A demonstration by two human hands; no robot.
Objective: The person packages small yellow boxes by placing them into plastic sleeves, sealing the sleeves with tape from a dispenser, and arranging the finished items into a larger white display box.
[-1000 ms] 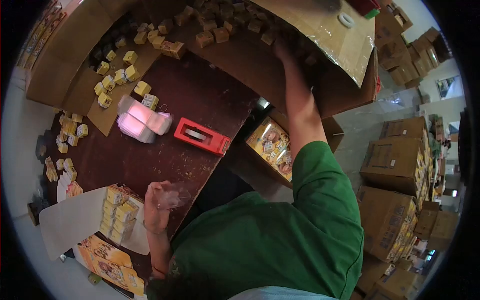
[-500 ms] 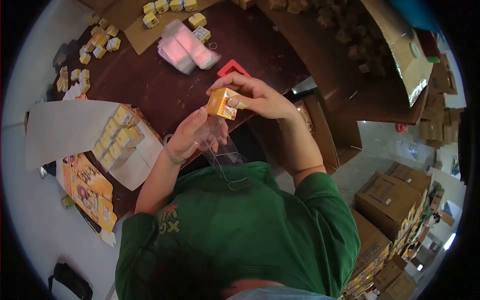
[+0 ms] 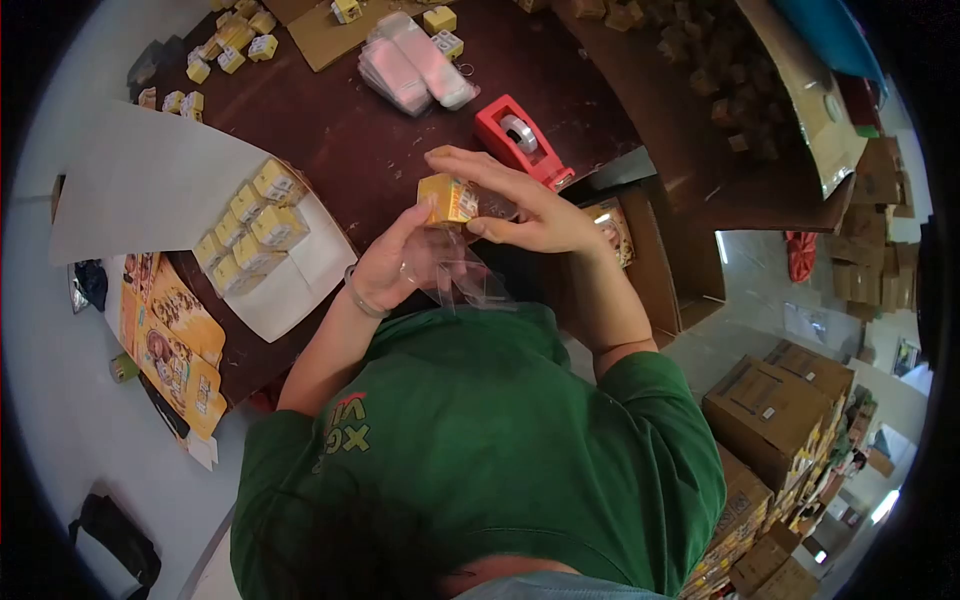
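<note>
A small yellow and orange box (image 3: pixel 448 199) is between my two hands, over the table's near edge. My left hand (image 3: pixel 392 262) holds it by its left side with the thumb, and a clear plastic sleeve (image 3: pixel 470 278) hangs from the same hand's fingers. Close to the box's right side, my right hand (image 3: pixel 520 210) has its fingers stretched and thumb apart. Just beyond the right hand stands a red tape dispenser (image 3: pixel 522 140) with a roll of clear tape.
Flat clear sleeves (image 3: pixel 415 65) lie stacked on the dark table (image 3: pixel 330 130). At the left, a white open carton (image 3: pixel 318 275) holds several wrapped yellow boxes (image 3: pixel 250 228). A large cardboard box (image 3: pixel 690 180) with small boxes inside stands at the right.
My right hand has opened from its grip on the box, which is now turned and held by my left hand. The view has shifted, showing the whole tape dispenser.
</note>
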